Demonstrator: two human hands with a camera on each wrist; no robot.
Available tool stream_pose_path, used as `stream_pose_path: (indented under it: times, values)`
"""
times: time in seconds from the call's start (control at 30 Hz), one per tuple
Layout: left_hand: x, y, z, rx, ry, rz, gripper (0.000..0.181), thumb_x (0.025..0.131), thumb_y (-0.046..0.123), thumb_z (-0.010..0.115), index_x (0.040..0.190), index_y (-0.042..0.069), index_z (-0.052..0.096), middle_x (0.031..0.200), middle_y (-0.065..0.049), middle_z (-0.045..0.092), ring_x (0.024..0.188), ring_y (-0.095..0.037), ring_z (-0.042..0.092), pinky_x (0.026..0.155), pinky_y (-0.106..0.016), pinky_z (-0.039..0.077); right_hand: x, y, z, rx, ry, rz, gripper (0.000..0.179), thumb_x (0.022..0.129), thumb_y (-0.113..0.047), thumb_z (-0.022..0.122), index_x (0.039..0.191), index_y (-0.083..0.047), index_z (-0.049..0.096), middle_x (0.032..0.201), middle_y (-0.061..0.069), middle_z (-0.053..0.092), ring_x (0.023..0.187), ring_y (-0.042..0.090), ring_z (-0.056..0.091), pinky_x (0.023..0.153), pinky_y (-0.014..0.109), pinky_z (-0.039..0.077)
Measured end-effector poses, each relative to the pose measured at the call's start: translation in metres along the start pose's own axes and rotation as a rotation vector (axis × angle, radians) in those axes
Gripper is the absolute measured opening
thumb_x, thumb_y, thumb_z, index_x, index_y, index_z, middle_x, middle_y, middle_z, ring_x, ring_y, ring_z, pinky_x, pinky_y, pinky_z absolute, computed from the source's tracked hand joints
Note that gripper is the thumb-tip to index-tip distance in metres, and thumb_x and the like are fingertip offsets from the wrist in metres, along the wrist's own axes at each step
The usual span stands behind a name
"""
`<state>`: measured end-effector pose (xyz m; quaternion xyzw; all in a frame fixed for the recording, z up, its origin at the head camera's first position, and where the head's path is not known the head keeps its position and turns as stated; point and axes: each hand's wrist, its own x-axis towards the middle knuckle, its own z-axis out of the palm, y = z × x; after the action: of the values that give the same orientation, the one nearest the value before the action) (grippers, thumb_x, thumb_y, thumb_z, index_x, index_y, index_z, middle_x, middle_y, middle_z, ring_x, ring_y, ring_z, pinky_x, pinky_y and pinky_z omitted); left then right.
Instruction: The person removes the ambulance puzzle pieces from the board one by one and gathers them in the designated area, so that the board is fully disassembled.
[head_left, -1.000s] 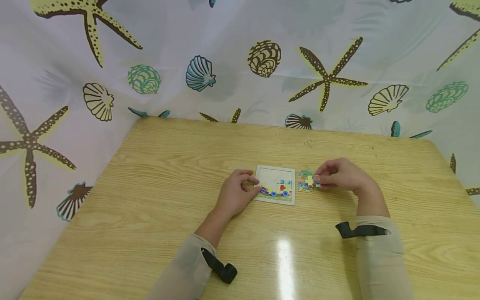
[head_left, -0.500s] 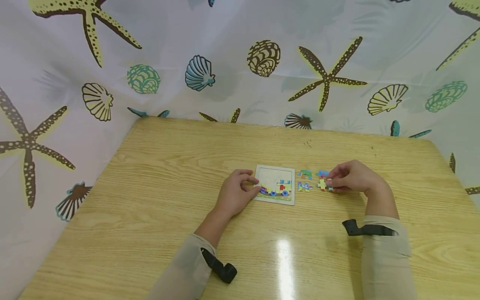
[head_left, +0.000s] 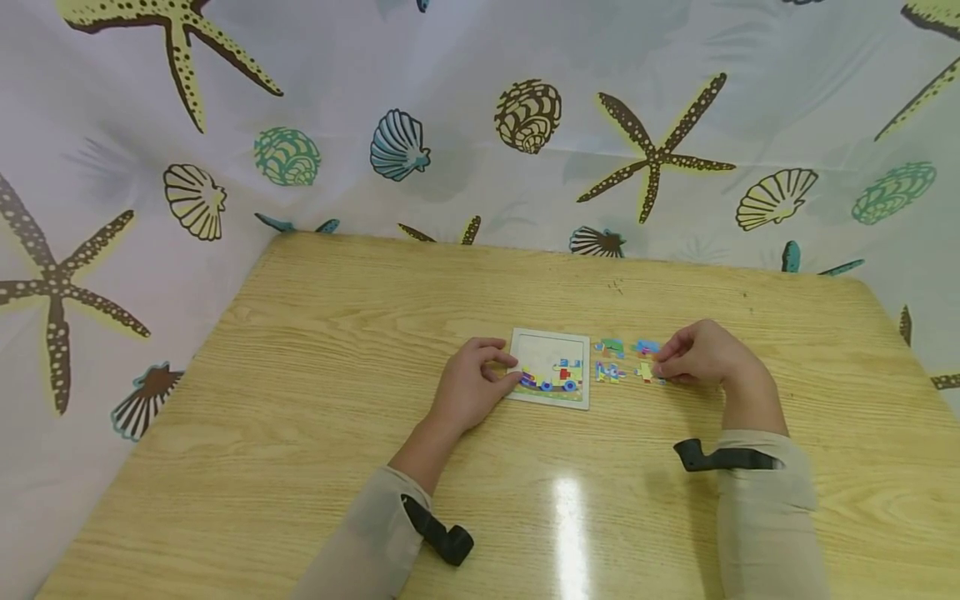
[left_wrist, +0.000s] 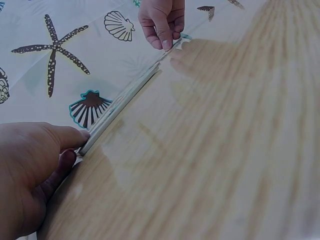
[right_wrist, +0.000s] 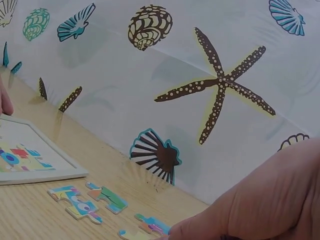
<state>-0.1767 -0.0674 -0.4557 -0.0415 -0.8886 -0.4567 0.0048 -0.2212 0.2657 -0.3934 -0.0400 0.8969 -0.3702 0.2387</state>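
Note:
At the middle of the table a square jigsaw puzzle tray [head_left: 550, 334] lies flat, its lower part filled with pieces showing blue wheels and a red patch. My left hand [head_left: 474, 383] grips the tray's left rim with its thumb and fingers; in the left wrist view, the tray [left_wrist: 120, 107] shows edge-on beside that hand [left_wrist: 30, 175]. To the right of the tray, my right hand [head_left: 701, 358] pinches a yellow puzzle piece [head_left: 643, 372] by its right side, low at the table. The fingertips partly hide this piece. The right wrist view shows the thumb [right_wrist: 240, 205] beside it.
Between tray and right hand lie more loose pieces: a green one [head_left: 612, 347], a blue-and-yellow one [head_left: 609, 372] and a blue-pink one [head_left: 645, 347]. The wooden table [head_left: 360, 333] meets a seashell-print curtain [head_left: 465, 192] behind and at the sides.
My right hand has shifted right with the yellow piece, away from the clustered pieces, which now show apart; over the last half second it barely moves. The left hand and tray stay put.

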Motion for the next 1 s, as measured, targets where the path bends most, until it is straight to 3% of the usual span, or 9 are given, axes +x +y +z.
stream_pose_path:
  times: [0.37,0.7,1.0]
  values:
    - [-0.001,0.001,-0.001,-0.003,-0.002,-0.003,0.017,0.087,0.021,0.08,0.099,0.01,0.077,0.134,-0.004,0.061,0.083,-0.013,0.059,0.076,-0.028,0.052,0.005,-0.01,0.005,0.068,0.015,-0.032,0.036,0.093,-0.024,0.072,0.116,0.003,0.066,0.094,0.006,0.069,0.08,0.014,0.066,0.074,0.026,0.056]
    - [-0.001,0.001,-0.001,-0.006,-0.006,-0.003,0.017,0.087,0.022,0.08,0.1,0.011,0.077,0.135,-0.004,0.06,0.082,-0.012,0.059,0.075,-0.028,0.052,0.016,-0.031,0.028,0.091,-0.035,-0.122,0.031,0.094,-0.02,0.07,0.116,0.002,0.069,0.096,0.012,0.071,0.078,0.017,0.068,0.072,0.031,0.057]
    - [-0.001,-0.001,-0.002,-0.007,-0.008,0.016,0.017,0.087,0.02,0.079,0.1,0.01,0.077,0.134,-0.005,0.061,0.081,-0.012,0.059,0.073,-0.027,0.052,0.021,-0.043,0.045,0.094,-0.083,-0.151,0.03,0.091,-0.016,0.073,0.117,0.0,0.071,0.114,0.015,0.07,0.085,0.014,0.067,0.077,0.027,0.058]
